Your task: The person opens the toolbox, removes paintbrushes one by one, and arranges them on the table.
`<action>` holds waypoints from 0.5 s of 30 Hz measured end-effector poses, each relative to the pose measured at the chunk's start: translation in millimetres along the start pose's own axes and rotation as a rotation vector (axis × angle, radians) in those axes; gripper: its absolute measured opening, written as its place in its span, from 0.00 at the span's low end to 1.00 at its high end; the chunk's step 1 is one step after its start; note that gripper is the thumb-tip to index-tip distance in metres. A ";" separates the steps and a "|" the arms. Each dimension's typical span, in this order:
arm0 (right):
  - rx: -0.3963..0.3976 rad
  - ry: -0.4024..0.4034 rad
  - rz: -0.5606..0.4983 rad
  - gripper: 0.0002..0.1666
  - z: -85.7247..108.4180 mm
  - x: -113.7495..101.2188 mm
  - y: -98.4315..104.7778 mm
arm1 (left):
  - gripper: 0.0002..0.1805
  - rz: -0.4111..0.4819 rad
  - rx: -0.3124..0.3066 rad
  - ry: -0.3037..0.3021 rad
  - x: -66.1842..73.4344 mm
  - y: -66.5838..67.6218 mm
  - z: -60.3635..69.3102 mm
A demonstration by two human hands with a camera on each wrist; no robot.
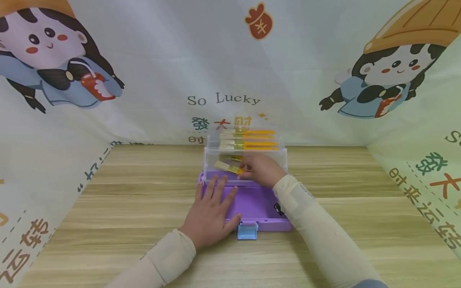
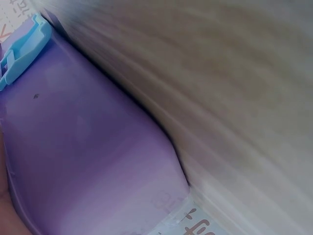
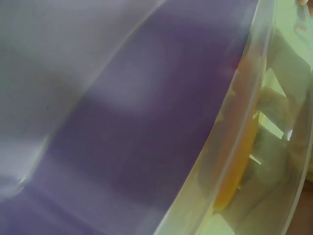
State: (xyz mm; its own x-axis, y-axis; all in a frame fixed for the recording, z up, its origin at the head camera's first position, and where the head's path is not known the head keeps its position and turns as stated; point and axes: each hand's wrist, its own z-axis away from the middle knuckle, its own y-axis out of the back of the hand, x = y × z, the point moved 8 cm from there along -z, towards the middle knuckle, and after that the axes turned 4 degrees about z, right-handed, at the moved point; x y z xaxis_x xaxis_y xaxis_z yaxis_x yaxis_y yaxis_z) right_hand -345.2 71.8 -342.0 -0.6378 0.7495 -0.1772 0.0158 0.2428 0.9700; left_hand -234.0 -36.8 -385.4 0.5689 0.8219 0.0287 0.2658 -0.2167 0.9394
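Printed cloth backdrop (image 1: 295, 88) rises round your wood-grain counter (image 1: 144, 200). Your R hand (image 1: 264, 170) has its fingers clamped on the orange handle of a flat paintbrush (image 1: 229, 167); it slants, bristles to L, at the front wall of the clear bin (image 1: 211, 160), can't tell if touching. Your L hand (image 1: 212, 216) lies on the purple tray (image 1: 248, 200), fingers spread apart.

Poss. trouble: snag the bristles on the bin rim & the brush could twist, b/c you've prob. only got the handle. Lift your L hand & the tray might slide.

Other orange-handled brushes (image 1: 259, 145) lie crosswise in the bin, prob. your main obstacle. Small black item (image 1: 278, 209), unclear what, sits by your R sleeve (image 1: 324, 228); blue latch (image 1: 247, 231) is near your L thumb.
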 end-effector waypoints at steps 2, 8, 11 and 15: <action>-0.001 -0.001 0.001 0.17 -0.9 0.5 -1.0 | 0.37 -0.003 0.010 -0.002 0.0 0.9 -0.1; 0.004 -0.056 -0.025 0.18 -2.1 6.0 -4.9 | 0.36 0.009 0.017 -0.007 1.7 1.2 0.0; 0.023 -0.094 -0.059 0.18 -2.3 9.3 -6.6 | 0.36 0.011 0.003 -0.003 2.0 -0.1 -0.2; 0.045 -0.135 -0.104 0.17 -3.2 11.9 -7.2 | 0.37 0.004 -0.004 -0.001 1.1 -0.8 -0.8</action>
State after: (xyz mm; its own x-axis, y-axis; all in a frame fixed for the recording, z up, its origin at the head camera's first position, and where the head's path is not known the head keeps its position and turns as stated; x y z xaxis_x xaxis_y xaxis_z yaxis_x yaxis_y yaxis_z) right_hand -355.4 77.0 -350.5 -0.5283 0.7943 -0.3000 -0.0088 0.3482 0.9374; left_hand -234.3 -35.2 -385.9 0.5709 0.8204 0.0321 0.2606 -0.2182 0.9405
